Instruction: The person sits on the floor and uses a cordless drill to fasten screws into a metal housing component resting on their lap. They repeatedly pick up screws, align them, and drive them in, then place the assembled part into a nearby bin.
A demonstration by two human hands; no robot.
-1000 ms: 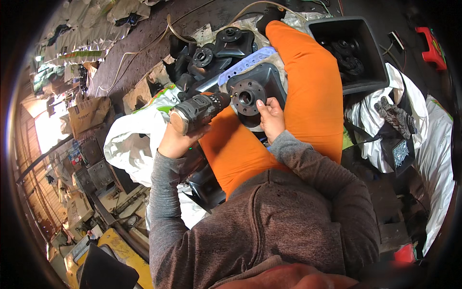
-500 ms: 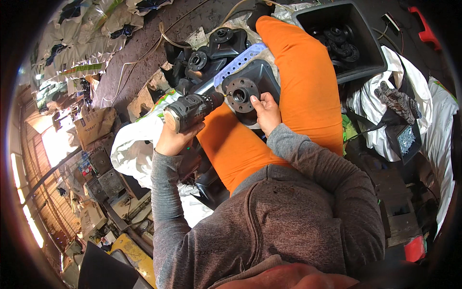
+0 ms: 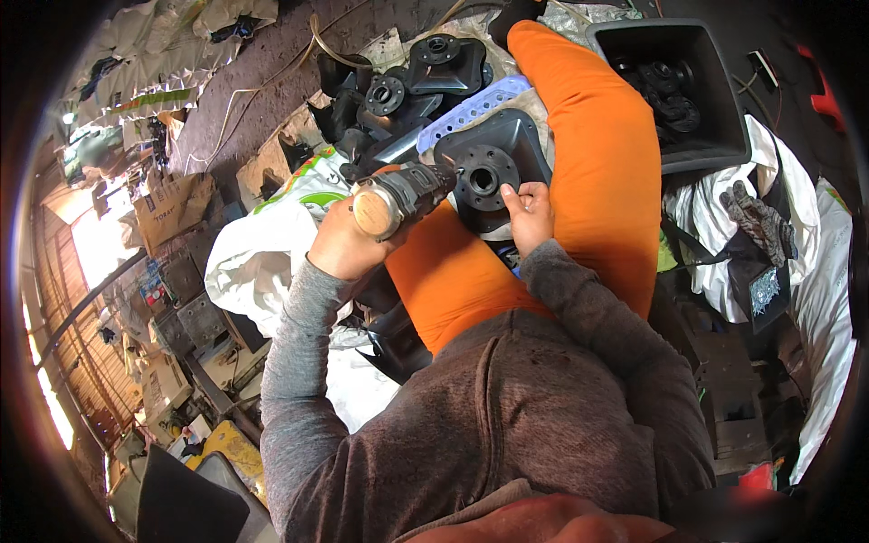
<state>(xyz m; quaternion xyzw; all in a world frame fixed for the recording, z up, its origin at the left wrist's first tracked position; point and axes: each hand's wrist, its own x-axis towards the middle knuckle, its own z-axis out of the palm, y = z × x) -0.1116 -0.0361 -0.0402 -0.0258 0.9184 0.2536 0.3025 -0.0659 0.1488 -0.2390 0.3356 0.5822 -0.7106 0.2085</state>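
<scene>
My left hand [image 3: 340, 246] is closed round the handle of a grey and black cordless drill [image 3: 403, 195]. The drill's rear end faces up toward me, and its front end is at the left edge of a round black flange [image 3: 472, 201] with bolt holes and a central hole. What its tip touches is hard to see. The flange sits on a black part with a square base [image 3: 529, 136], between my orange-clad legs. At the flange's lower right rim, my right hand [image 3: 532, 219] pinches the edge with thumb and fingers.
Similar black flanged parts [image 3: 445, 80] lie beyond, beside a pale blue perforated strip [image 3: 475, 110]. A black bin [image 3: 738, 136] holding dark round parts stands at the far right. Nearer on the right are a patterned glove [image 3: 759, 222] and a tray of small screws [image 3: 765, 291]. White sacking [image 3: 258, 271] lies left.
The drill has tipped more upright, so its rear end now shows, and its front end still meets the flange's left side. My right hand keeps its hold. The whole view has shifted slightly.
</scene>
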